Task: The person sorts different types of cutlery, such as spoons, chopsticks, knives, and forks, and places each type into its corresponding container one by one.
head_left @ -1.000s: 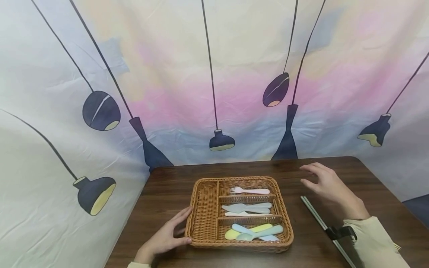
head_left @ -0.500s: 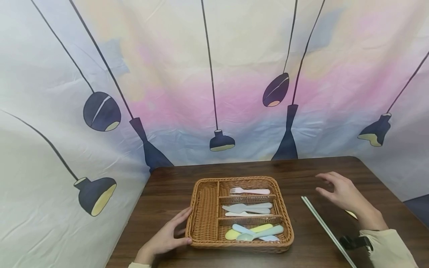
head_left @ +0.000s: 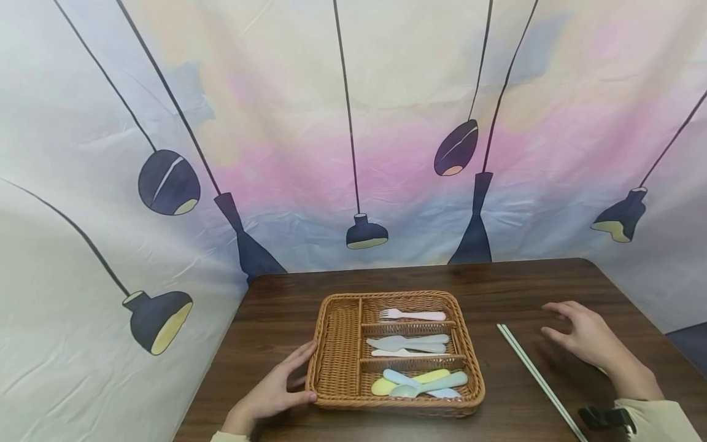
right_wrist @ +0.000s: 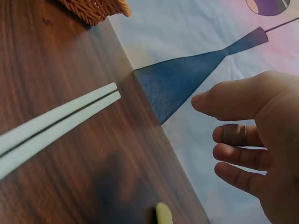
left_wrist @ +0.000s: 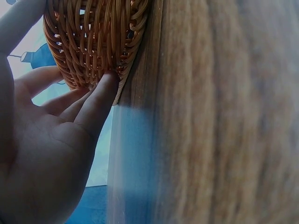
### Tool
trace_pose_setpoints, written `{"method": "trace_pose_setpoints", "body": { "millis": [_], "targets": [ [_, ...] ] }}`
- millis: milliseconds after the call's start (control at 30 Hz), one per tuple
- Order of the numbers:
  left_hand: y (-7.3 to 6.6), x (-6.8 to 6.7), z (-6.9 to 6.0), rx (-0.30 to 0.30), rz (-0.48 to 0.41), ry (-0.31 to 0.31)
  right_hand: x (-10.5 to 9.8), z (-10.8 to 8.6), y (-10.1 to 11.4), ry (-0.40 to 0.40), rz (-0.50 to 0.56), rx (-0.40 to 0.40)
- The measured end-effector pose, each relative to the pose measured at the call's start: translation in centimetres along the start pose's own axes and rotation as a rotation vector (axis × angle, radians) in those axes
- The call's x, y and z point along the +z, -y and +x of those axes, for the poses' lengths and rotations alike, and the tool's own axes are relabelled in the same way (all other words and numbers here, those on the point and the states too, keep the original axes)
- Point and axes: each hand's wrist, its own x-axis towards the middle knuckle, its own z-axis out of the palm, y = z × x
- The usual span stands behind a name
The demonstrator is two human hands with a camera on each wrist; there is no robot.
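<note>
A brown wicker cutlery basket (head_left: 338, 344) stands on the table, divided into compartments. My left hand (head_left: 278, 390) rests on its left wall and front left corner, with extended fingers (left_wrist: 100, 100) touching the weave in the left wrist view. In the basket lie a pink fork (head_left: 414, 315), several pale grey and white utensils (head_left: 409, 342), and a yellow, a blue and a green one (head_left: 442, 383). My right hand (head_left: 593, 337) hovers over the table, fingers loosely bent and holding nothing. A pair of pale green chopsticks (head_left: 538, 376) lies to its left.
The dark wooden table (head_left: 513, 279) meets a curtain (head_left: 409, 184) printed with lamps. In the right wrist view the end of a yellow thing (right_wrist: 163, 213) shows on the table; my right arm hides most of it in the head view.
My right hand has moved right and nearer to me, away from the basket and past the chopsticks. The left hand and the basket have stayed put.
</note>
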Motion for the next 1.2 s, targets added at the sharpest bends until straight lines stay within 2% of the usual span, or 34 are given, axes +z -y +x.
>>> {"method": "trace_pose_setpoints", "body": {
  "millis": [233, 567, 1000, 1200],
  "targets": [
    [0.1, 0.1, -0.2, 0.018, 0.002, -0.003, 0.2, -0.9, -0.8, 0.053, 0.013, 0.05],
    [0.0, 0.1, -0.2, 0.004, -0.016, -0.004, 0.8, -1.5, -1.9, 0.112, -0.015, 0.097],
    [-0.3, 0.0, 0.0, -0.015, -0.022, 0.001, 1.6, -2.5, -3.0, 0.117, -0.035, 0.076],
    [-0.3, 0.0, 0.0, -0.006, -0.006, -0.005, 1.7, -2.6, -3.6, 0.18, -0.038, 0.125]
  ]
}}
